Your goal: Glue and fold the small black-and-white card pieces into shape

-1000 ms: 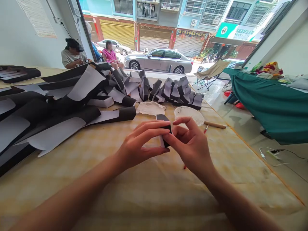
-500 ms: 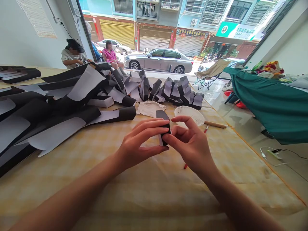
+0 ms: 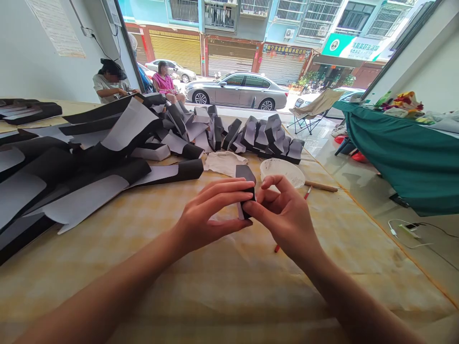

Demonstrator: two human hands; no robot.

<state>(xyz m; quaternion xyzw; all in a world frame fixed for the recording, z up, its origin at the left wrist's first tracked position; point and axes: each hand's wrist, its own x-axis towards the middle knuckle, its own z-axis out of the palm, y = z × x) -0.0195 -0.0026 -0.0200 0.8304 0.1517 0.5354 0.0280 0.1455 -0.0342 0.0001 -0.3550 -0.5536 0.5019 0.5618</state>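
Above the bench [image 3: 229,291], between the two hands, was the card [image 3: 245,173], a small folded black-and-white piece. The left hand [image 3: 204,212] grasped it, fingers across its upper part, thumb beneath. The right hand [image 3: 290,210] laid its thumb on the near face, index finger crooked just beside; whether its other fingers gripped, one could not tell. The card looked light, fairly stiff and hardly slippery, yet easily creased, so its folded edges seemed safer to hold than its flat panels.
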